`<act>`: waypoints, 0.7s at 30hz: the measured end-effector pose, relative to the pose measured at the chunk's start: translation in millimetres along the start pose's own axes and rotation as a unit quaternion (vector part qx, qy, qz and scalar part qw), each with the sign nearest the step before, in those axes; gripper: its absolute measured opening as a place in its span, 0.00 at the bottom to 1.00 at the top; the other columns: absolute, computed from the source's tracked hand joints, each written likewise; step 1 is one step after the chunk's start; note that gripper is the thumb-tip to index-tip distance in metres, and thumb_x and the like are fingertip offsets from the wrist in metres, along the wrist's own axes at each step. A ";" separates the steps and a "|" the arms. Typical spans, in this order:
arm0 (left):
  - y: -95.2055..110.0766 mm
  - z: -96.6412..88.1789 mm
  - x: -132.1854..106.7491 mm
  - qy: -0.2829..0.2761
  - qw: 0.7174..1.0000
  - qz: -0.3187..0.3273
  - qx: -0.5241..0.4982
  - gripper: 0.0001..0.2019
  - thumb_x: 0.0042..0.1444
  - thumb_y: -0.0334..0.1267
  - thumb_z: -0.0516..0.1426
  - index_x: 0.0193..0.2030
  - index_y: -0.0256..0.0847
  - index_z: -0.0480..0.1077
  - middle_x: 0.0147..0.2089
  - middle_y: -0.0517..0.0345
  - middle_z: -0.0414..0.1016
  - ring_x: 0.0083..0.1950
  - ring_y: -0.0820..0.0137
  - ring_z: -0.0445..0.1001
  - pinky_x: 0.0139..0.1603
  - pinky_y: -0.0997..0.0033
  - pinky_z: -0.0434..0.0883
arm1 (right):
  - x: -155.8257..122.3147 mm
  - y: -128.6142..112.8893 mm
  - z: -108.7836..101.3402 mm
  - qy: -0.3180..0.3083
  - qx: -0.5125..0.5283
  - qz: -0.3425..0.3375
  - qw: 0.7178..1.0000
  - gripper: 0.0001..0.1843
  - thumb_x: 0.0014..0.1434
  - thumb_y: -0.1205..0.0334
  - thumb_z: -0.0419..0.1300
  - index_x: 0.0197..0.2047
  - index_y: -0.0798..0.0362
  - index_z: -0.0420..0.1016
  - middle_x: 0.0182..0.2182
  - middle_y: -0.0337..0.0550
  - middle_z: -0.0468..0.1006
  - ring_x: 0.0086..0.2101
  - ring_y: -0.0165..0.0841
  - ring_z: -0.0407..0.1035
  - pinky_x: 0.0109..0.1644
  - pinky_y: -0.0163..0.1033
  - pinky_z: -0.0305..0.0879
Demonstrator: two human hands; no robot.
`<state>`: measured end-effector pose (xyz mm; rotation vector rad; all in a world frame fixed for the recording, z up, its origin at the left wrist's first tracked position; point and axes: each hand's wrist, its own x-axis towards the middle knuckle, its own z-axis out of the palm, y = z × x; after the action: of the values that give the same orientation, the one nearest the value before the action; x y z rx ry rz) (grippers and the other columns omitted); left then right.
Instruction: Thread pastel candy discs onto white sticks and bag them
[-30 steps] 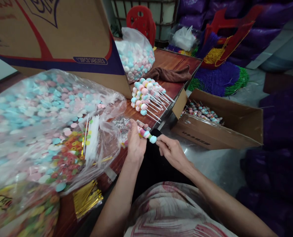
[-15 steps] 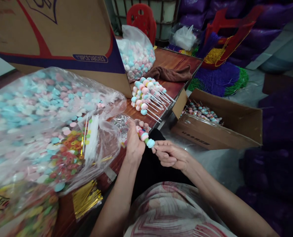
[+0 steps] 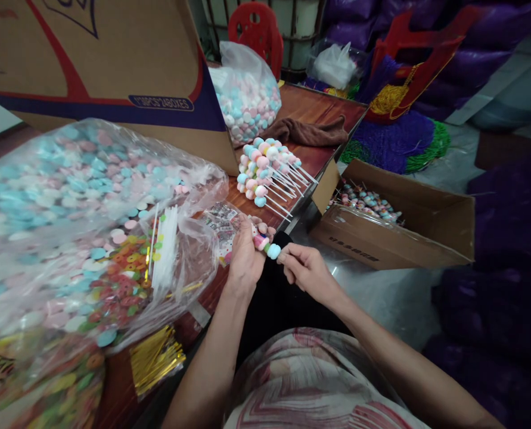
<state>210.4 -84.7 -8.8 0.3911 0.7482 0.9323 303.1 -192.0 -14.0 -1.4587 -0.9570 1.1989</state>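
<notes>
My left hand [image 3: 246,253] is curled round the upper part of a marshmallow skewer [image 3: 273,251], palm turned up. Pink, white and green pieces show on it, with light blue ones at the lower end. Just past the blue pieces, my right hand [image 3: 307,268] pinches that end between thumb and fingertips, which hide what is there. On the table behind lies a stack of finished-looking marshmallow skewers [image 3: 265,170], their white sticks pointing right. A printed clear packet [image 3: 223,223] lies beside my left hand.
Large bags of marshmallows [image 3: 68,179] and gummy rings [image 3: 126,274], white sticks [image 3: 164,247] and gold twist ties [image 3: 155,360] cover the left. A big carton [image 3: 113,59] stands behind. On the right, an open cardboard box [image 3: 426,220] holds more skewers. A brown cloth [image 3: 310,132] lies near the table edge.
My right hand has turned, its fingers now more bent and pointing down at the skewer's end. The skewer has shifted slightly up in my left hand.
</notes>
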 end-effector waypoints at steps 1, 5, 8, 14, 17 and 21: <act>0.0 0.1 0.3 0.004 1.000 -0.001 0.004 0.20 0.57 0.55 0.61 0.30 0.38 0.65 0.24 0.64 0.67 0.27 0.76 0.71 0.35 0.76 0.70 | -2.1 1.0 1.1 0.032 -0.081 -0.057 0.995 0.14 0.65 0.58 0.54 0.28 0.52 0.67 0.17 0.32 0.65 0.18 0.23 0.55 0.23 0.31 0.51; -3.4 2.4 -1.3 0.012 0.999 0.009 0.029 0.20 0.55 0.52 0.64 0.29 0.38 0.65 0.24 0.65 0.67 0.28 0.75 0.73 0.36 0.76 0.70 | -8.5 10.2 8.1 0.102 -0.305 -0.216 0.922 0.14 0.68 0.64 0.49 0.31 0.52 0.69 0.22 0.36 0.68 0.22 0.26 0.57 0.28 0.33 0.53; -9.6 4.1 -6.3 -0.007 0.999 0.017 0.047 0.19 0.54 0.48 0.66 0.27 0.38 0.64 0.22 0.66 0.64 0.26 0.76 0.72 0.35 0.76 0.70 | -7.9 16.1 13.8 0.113 -0.341 -0.249 0.899 0.15 0.69 0.65 0.47 0.33 0.52 0.70 0.24 0.40 0.71 0.24 0.27 0.60 0.30 0.34 0.55; -9.9 1.9 -16.6 -0.039 0.996 -0.032 0.068 0.17 0.50 0.46 0.69 0.29 0.37 0.69 0.25 0.62 0.71 0.31 0.72 0.77 0.39 0.73 0.72 | -1.9 9.2 10.9 0.100 -0.154 -0.139 0.973 0.15 0.69 0.58 0.51 0.30 0.51 0.67 0.19 0.33 0.66 0.21 0.26 0.60 0.29 0.32 0.58; 2.3 0.1 -13.4 -0.035 0.997 -0.033 0.065 0.18 0.49 0.49 0.69 0.36 0.36 0.72 0.34 0.55 0.78 0.38 0.67 0.80 0.42 0.70 0.74 | -1.0 5.0 4.2 0.061 -0.096 -0.101 0.988 0.15 0.68 0.57 0.53 0.29 0.51 0.68 0.18 0.33 0.67 0.21 0.26 0.60 0.29 0.32 0.57; 21.1 0.1 -0.6 0.001 1.000 0.010 0.021 0.19 0.54 0.53 0.65 0.38 0.37 0.72 0.37 0.52 0.80 0.41 0.65 0.81 0.39 0.70 0.74 | -1.2 2.4 1.2 0.017 -0.046 -0.048 0.998 0.14 0.66 0.56 0.55 0.30 0.52 0.69 0.16 0.32 0.68 0.18 0.25 0.57 0.25 0.32 0.53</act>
<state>198.1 -73.6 4.2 0.4362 0.7683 0.9370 301.6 -193.4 -16.2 -1.4825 -1.0592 1.0688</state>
